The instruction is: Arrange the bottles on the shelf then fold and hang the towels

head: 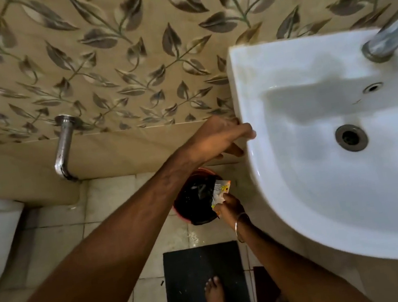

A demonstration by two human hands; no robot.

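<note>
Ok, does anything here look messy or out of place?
A wet or gritty patch speckles the floor tiles beside the bin, just beyond the black mat. The sink has yellowish staining at its back left corner.

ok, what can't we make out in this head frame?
- Packet in right hand: print too small to read.
- Bin contents: dark, left forearm covers its rim.
- Tap over the sink: cut off by right edge.
- Left hand fingertips: hidden behind the sink edge.
- Shelf, bottles, towels: out of frame.
</note>
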